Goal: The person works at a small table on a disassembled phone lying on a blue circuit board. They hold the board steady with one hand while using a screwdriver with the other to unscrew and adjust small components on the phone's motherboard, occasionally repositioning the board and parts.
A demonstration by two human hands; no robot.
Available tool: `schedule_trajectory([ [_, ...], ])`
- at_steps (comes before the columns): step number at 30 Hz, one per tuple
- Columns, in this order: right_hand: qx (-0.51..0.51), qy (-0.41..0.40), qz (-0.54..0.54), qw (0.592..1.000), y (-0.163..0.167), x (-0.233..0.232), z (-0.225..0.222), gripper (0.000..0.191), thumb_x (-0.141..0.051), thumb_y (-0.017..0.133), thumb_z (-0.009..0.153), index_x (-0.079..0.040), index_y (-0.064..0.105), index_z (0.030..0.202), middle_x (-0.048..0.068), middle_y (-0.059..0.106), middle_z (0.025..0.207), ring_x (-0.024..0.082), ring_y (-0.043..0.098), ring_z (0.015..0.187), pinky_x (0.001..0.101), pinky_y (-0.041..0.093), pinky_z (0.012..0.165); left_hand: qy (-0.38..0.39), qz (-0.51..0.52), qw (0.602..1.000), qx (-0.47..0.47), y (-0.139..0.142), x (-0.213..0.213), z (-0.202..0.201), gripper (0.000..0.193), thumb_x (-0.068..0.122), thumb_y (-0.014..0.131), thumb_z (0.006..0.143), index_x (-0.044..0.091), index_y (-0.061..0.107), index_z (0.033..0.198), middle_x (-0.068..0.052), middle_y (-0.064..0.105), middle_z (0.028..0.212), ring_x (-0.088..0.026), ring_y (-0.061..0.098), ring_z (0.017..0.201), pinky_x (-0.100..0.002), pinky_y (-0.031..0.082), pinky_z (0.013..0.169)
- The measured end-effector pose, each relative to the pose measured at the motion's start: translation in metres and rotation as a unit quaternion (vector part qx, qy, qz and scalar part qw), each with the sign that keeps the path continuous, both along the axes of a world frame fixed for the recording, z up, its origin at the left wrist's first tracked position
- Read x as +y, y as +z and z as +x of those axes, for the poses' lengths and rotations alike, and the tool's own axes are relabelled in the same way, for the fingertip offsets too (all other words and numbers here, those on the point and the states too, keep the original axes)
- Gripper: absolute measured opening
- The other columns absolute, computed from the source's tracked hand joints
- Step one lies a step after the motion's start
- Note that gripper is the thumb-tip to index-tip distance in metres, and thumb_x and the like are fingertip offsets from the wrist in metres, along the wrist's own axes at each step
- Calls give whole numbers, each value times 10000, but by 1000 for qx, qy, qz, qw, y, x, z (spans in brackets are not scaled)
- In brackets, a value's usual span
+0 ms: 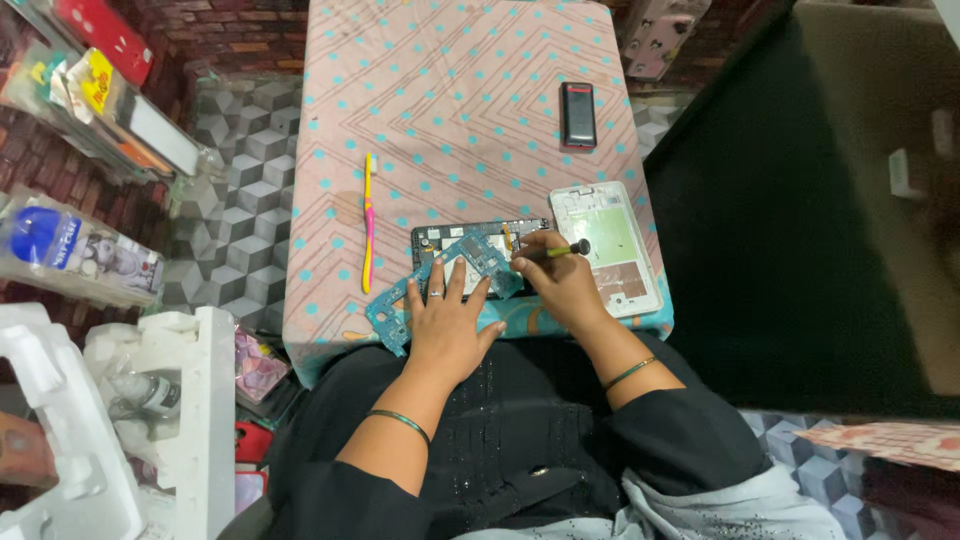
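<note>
Black sleeves and our lap fill the lower edge of the view, each wrist carrying a thin dark bangle. Our left hand (pixel 447 320) lies flat, fingers spread and released, palm down on a teal circuit board (pixel 440 280); a ring shows on one finger. We note the board is long and narrow, teal-blue, irregular in outline with notched edges and small components, running on a diagonal from the near-left edge of the counter (pixel 460 100) up toward the right. Its upper end rests over an opened dark phone body (pixel 480 238), whose interior shows small parts and a yellowish strip. Our right hand (pixel 560 285) is clenched around a screwdriver (pixel 557 251) with a green shaft and a round black end cap; the grip holds it nearly level, tip pointing left toward the upper end of the board and the phone body. We cannot tell whether the tip touches either. Just right of this hand lies a white phone frame (pixel 608 245), face up, with a pale green panel and a brownish patch inside. Farther back on the counter sits a small black and red phone (pixel 577 114), well apart from the work. Left of the board lies a yellow and pink toothbrush (pixel 368 220), lengthwise. The counter is covered with pink cloth patterned in chevrons and teal dots. White foam packing (pixel 190 400) stands on the floor at left.
</note>
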State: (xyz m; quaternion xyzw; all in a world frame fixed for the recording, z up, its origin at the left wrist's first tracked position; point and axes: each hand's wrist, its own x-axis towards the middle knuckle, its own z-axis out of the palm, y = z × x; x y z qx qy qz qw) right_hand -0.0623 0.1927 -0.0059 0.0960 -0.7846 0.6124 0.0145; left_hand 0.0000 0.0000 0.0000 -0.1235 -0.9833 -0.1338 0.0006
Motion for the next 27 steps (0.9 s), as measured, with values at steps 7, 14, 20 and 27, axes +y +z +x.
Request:
schedule_trajectory([
  [7, 40, -23, 58, 997, 20, -31, 20, 201, -86, 774, 909, -18, 678, 1072, 74, 768, 937, 137, 729, 837, 290, 584, 728, -21, 11, 1000, -14, 33, -26, 18, 662, 545, 664, 871, 206, 549, 1427, -169, 334, 1593, -413, 193, 1502, -705, 138, 1150],
  [14, 26, -7, 53, 998, 24, -58, 44, 186, -106, 708, 961, -25, 600, 1089, 76, 770, 914, 171, 793, 885, 293, 604, 746, -33, 39, 999, 20, 47, -49, 44, 677, 526, 690, 845, 179, 579, 1417, -185, 375, 1555, -425, 227, 1474, -724, 149, 1130],
  [20, -4, -19, 115, 993, 31, -64, 68, 218, -169, 712, 954, -40, 610, 1096, 77, 787, 935, 161, 795, 890, 292, 602, 734, -31, 30, 999, -14, 56, -53, 68, 634, 531, 685, 854, 194, 598, 1384, -177, 364, 1572, -424, 210, 1485, -724, 145, 1134],
  [27, -10, 0, 71, 997, 26, -104, 85, 214, -164, 713, 951, -43, 619, 1100, 79, 782, 932, 155, 795, 890, 291, 611, 741, -34, 18, 998, -45, 63, -93, 82, 671, 529, 703, 836, 185, 579, 1398, -162, 366, 1564, -423, 194, 1487, -723, 154, 1129],
])
